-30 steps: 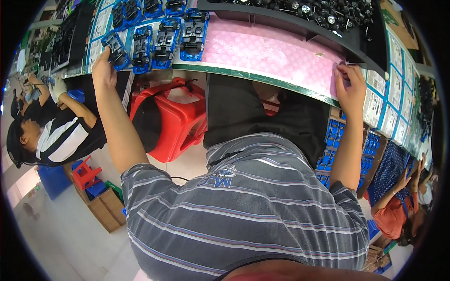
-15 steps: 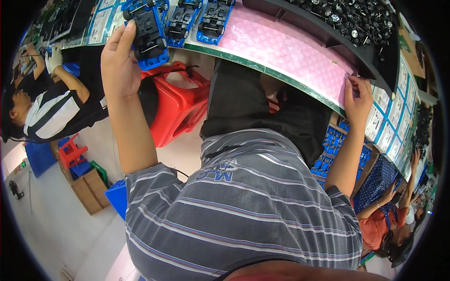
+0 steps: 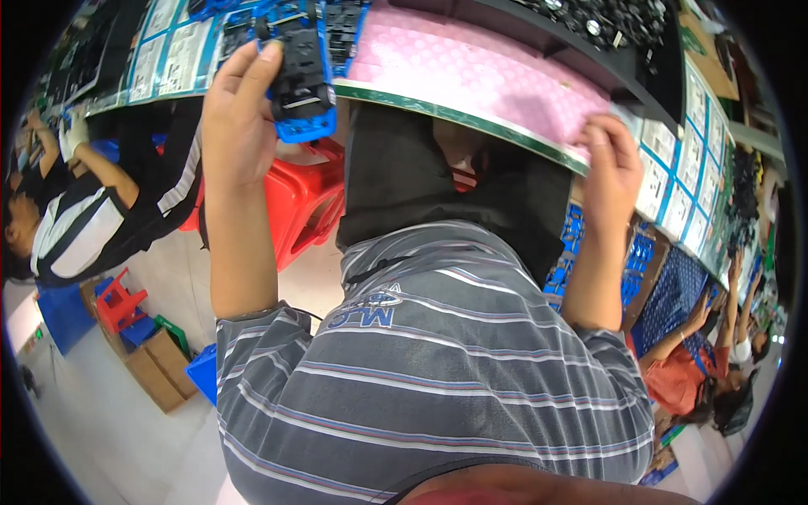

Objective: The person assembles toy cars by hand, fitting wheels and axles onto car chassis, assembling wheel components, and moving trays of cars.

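Observation:
My left hand [image 3: 240, 118] is closed on a toy car chassis [image 3: 300, 71], blue at the rim, with its black underside and small axles turned up to me. It is held above the near edge of the bench. More blue toy car chassis [image 3: 342, 40] lie behind it on the bench, partly hidden by the held one. My right hand [image 3: 613, 164] hovers by the bench edge, to the right of the pink bubble-wrap sheet [image 3: 471, 71]. Its fingers are curled together, and whatever they may hold is too small to make out.
A black tray [image 3: 581, 63] heaped with small black wheels [image 3: 619, 25] stands at the back right. Printed sheets [image 3: 673, 181] lie under the bench cover. A red stool [image 3: 307, 198] is beneath the bench. Co-workers sit left and right; cartons [image 3: 156, 370] stand on the floor.
My left hand has brought the toy car chassis rightward, away from the row of others. My right hand has drawn back slightly from the tray's corner. The whole view has shifted a little.

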Motion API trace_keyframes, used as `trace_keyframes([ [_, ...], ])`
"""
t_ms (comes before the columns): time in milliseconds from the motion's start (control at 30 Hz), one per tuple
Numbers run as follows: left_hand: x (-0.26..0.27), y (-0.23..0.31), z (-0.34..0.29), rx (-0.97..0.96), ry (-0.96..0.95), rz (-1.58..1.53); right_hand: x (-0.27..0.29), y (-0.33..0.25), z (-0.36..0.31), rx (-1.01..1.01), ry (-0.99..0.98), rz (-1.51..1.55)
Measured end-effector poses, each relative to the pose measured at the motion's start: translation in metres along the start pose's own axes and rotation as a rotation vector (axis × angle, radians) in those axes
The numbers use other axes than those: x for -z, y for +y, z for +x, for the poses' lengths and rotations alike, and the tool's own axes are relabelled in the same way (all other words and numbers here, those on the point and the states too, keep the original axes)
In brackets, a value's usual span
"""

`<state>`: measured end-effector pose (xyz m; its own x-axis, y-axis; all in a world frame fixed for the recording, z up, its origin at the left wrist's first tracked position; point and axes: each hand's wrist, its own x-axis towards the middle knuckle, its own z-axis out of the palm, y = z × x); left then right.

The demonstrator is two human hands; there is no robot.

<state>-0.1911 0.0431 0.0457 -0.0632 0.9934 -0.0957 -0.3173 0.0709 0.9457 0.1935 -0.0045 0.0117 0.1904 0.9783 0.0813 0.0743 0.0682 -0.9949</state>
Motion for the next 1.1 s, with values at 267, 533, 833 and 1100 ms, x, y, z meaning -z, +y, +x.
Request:
trace_keyframes([
  [267,-0.086,-0.051,-0.037,0.114,-0.226,-0.041,-0.102,-0.042,0.004,-0.082,-0.431,-0.036],
  [533,-0.092,-0.064,-0.045,0.159,-0.269,-0.010,-0.098,-0.034,-0.004,-0.154,-0.385,-0.051],
  [833,-0.097,-0.067,-0.056,0.386,-0.283,-0.184,-0.097,-0.021,-0.013,-0.126,-0.342,0.132],
  [1100,-0.091,-0.066,-0.052,0.265,-0.190,-0.180,-0.078,-0.008,-0.029,0.092,-0.475,0.155],
])
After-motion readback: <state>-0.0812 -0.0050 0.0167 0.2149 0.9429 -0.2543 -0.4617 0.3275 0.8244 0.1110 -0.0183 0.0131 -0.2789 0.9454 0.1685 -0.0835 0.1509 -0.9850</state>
